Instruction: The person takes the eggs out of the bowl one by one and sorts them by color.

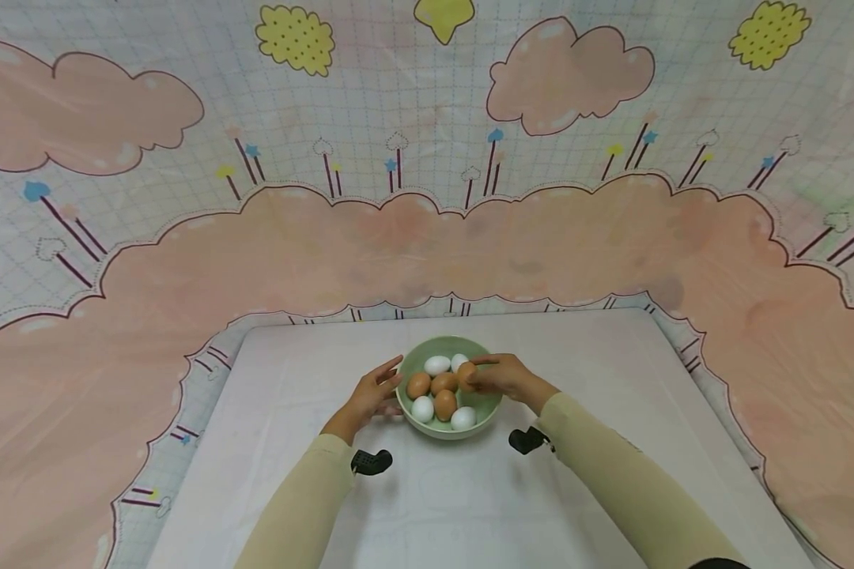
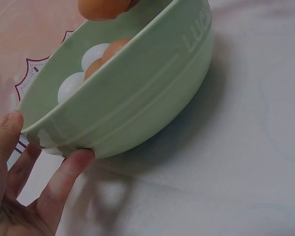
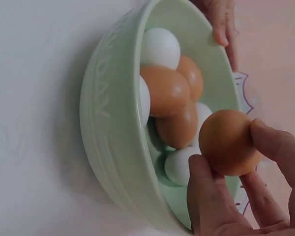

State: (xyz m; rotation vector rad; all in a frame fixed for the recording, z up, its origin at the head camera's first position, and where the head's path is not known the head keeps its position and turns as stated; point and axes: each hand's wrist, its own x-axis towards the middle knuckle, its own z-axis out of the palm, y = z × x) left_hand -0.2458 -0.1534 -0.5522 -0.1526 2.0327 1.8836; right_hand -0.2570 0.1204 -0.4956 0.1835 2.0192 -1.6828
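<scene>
Bowl (image 2: 137,108): pale green, with raised lettering (image 2: 196,33) on its outer wall; it sits in front of me on the counter (image 1: 583,356), between my two hands.
Left hand (image 1: 370,399): I grip the bowl at its left side, thumb at the rim and fingers against the outer wall.
Right hand (image 1: 508,378): my thumb and fingers pinch the held egg (image 3: 228,143) over the right part of the bowl.
Held egg: brown, raised above the eggs that lie inside, and just right of the middle of the bowl.
Brown eggs (image 3: 164,91): three lie in the bowl, one to the left, one in the middle and one at the near side, close together.
White eggs (image 3: 160,47): four lie in the bowl, two at the far side, one near left and one near right.
Sleeves (image 1: 306,490): light beige, on both my forearms, with black devices (image 1: 372,462) at my wrists.
Counter: covered in white, reaching past the bowl to the left, right and far side.
Backdrop (image 1: 413,253): cloth beyond the counter, printed with peach clouds (image 1: 569,75) and pale gridlines.
</scene>
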